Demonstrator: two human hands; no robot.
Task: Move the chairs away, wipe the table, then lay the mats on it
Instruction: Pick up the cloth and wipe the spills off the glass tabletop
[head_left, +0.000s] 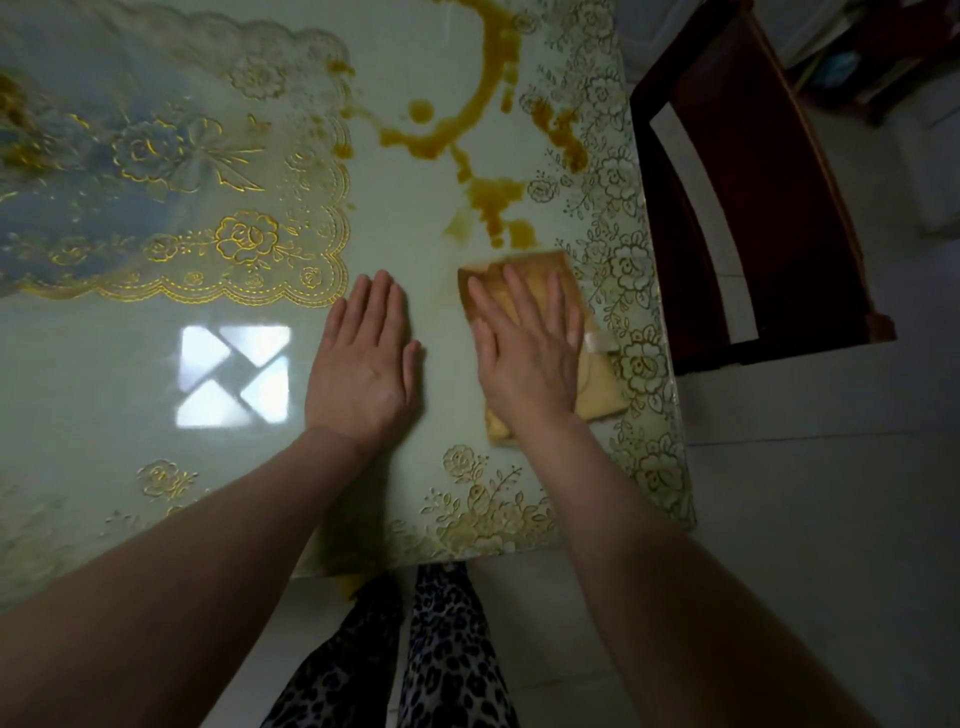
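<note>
pressing flat with right hand (524, 353), fingers straight, on soft yellow folded cloth (597, 384) near glossy pale table (130, 364) edge, below sticky orange spill (467, 124). left hand (363, 358) flat, empty. probably light, floppy; best held from on top.

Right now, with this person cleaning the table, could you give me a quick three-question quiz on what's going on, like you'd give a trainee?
1. True or false: the right hand presses flat on the yellow cloth.
2. Where does the orange spill lie relative to the cloth? A) beyond it, farther from the person B) under the left hand C) on the floor
3. Fill in: the dark wooden ____ stands off the table's right edge.

Key: 1 true; 2 A; 3 chair.
</note>
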